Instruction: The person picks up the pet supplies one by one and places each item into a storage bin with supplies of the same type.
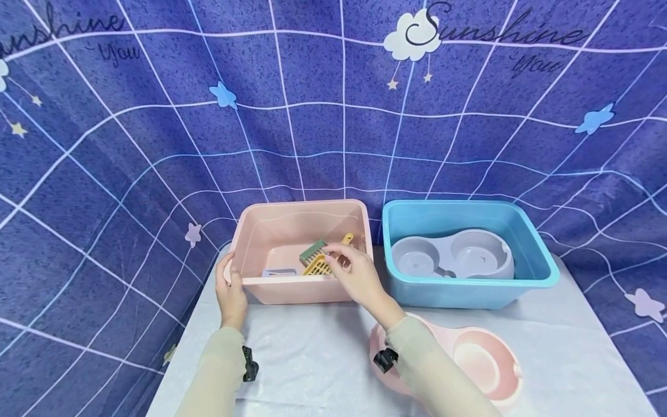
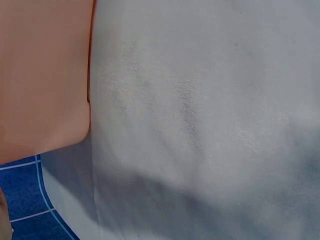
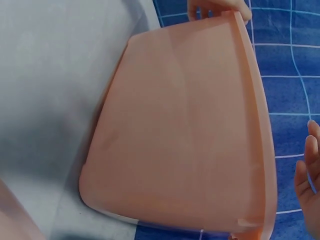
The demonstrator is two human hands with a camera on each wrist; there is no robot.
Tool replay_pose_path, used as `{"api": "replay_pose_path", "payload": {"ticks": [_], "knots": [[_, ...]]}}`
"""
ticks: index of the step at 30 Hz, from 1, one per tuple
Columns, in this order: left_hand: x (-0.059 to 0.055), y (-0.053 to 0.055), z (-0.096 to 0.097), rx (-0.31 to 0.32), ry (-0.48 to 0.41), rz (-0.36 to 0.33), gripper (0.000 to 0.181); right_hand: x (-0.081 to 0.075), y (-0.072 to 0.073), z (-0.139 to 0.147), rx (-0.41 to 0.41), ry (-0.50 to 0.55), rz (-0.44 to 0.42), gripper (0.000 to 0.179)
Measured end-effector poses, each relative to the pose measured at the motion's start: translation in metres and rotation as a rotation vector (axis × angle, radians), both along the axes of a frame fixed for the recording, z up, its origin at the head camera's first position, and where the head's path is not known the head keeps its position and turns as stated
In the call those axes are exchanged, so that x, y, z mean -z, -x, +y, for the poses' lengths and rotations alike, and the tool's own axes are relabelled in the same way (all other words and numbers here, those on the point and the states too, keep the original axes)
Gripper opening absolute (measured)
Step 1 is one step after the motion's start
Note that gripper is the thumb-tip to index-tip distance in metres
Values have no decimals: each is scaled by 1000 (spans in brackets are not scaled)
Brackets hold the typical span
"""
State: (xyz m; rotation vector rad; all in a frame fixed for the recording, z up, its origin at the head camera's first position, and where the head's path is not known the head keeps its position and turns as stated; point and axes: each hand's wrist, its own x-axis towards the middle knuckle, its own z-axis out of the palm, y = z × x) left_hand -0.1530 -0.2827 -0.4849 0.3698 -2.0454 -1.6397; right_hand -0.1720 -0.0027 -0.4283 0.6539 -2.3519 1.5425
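At the left stands a pink plastic bin, its left front rim gripped by my left hand. The right wrist view also shows those fingers at the bin's far edge. Over the bin's right front rim reaches my right hand, fingers loosely extended, no held thing visible. Its fingertips are close to a green-backed brush and a yellow slotted scoop inside; contact cannot be told. A pale lavender object lies farther left in the bin, partly hidden by the front wall.
A blue bin with a grey double pet bowl inside stands to the right. In front, a pink double pet bowl sits partly under my right forearm. A purple grid curtain hangs behind the white-covered table.
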Motion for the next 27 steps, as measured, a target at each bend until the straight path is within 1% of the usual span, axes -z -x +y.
{"api": "replay_pose_path", "payload": {"ticks": [5, 9, 15, 22, 25, 27], "knots": [[20, 10, -9, -16, -7, -5, 41, -2, -6, 3, -7, 13, 31, 20], [27, 13, -11, -27, 2, 10, 40, -2, -14, 7, 4, 28, 62, 18], [29, 13, -11, -33, -7, 3, 39, -2, -23, 14, 11, 77, 84, 18], [30, 14, -10, -37, 14, -2, 39, -2, -31, 22, 27, 66, 65, 18], [28, 13, -10, -34, 7, -2, 40, -2, -34, 23, 36, 69, 87, 17], [24, 12, -9, -27, -8, 2, 40, -1, -35, 23, 42, 76, 116, 18]]}}
